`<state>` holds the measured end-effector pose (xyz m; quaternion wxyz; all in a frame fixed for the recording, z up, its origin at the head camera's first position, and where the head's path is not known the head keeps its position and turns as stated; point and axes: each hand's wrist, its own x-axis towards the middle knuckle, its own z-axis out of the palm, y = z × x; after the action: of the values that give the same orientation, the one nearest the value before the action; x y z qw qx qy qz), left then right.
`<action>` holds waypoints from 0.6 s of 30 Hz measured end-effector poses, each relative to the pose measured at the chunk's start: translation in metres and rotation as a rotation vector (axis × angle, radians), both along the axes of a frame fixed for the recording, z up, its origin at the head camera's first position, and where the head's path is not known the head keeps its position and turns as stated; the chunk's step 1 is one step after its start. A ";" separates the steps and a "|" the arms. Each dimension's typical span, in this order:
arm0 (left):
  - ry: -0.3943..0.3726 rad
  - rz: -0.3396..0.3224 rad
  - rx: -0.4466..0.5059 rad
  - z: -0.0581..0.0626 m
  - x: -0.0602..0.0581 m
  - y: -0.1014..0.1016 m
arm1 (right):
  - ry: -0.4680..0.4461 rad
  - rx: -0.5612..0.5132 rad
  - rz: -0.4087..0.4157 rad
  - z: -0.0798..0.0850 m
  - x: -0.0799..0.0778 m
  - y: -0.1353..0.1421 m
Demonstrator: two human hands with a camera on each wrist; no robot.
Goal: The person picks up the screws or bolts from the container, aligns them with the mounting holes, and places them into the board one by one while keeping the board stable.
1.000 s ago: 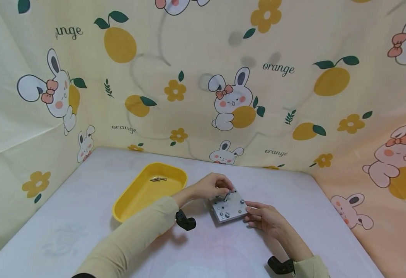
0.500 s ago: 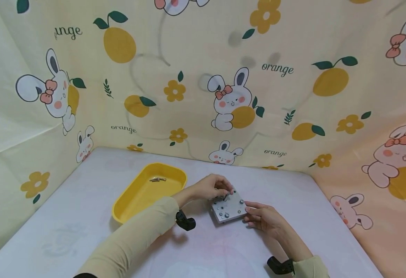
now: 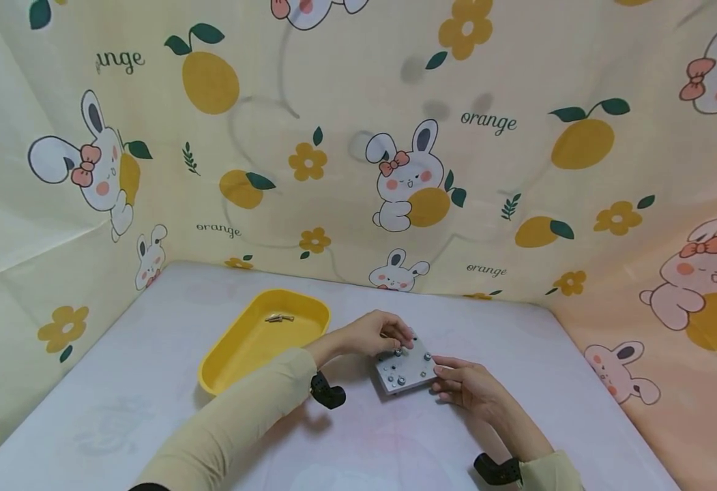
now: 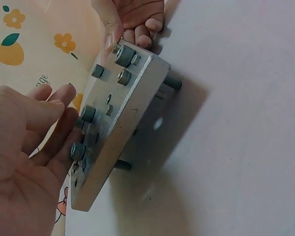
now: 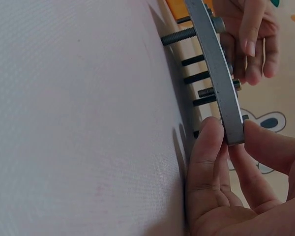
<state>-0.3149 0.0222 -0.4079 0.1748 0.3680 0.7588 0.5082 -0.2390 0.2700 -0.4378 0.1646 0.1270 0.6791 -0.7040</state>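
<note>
A small metal plate (image 3: 411,363) is held slightly tilted over the table, with several hex-socket bolts through it. My right hand (image 3: 471,390) pinches its near right corner, thumb on the top face and fingers beneath, as the right wrist view shows. Over the plate's far left part, my left hand (image 3: 372,334) hovers with loosely bent fingers right beside the bolt heads. In the left wrist view, a bolt head (image 4: 78,151) shows close to those fingers, and another bolt head (image 4: 124,55) sits toward the right hand. Threaded bolt shanks (image 5: 178,37) stick out below the plate.
A yellow tray (image 3: 211,372) stands left of the plate, with several loose bolts (image 3: 280,318) lying at its far end. The white table (image 3: 358,443) is walled by a printed rabbit-and-orange cloth (image 3: 346,204). Black wrist cameras (image 3: 327,391) sit on both wrists.
The bolt under my left hand stood up tall a second ago; it has sunk until its head sits low on the plate. My left fingers have eased off it; the right hand keeps its place.
</note>
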 end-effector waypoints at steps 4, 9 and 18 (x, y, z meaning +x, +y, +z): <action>0.029 0.039 -0.006 0.001 0.003 -0.001 | -0.005 0.011 -0.002 0.000 0.000 0.001; 0.106 0.066 0.011 0.010 0.013 -0.009 | -0.008 0.018 -0.008 0.002 0.000 0.001; 0.128 0.051 0.072 0.031 0.034 -0.056 | -0.007 -0.032 -0.046 0.004 0.000 -0.004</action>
<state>-0.2813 -0.0342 -0.3767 0.0996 0.3862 0.7589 0.5148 -0.2385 0.2664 -0.4343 0.1527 0.1424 0.6642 -0.7178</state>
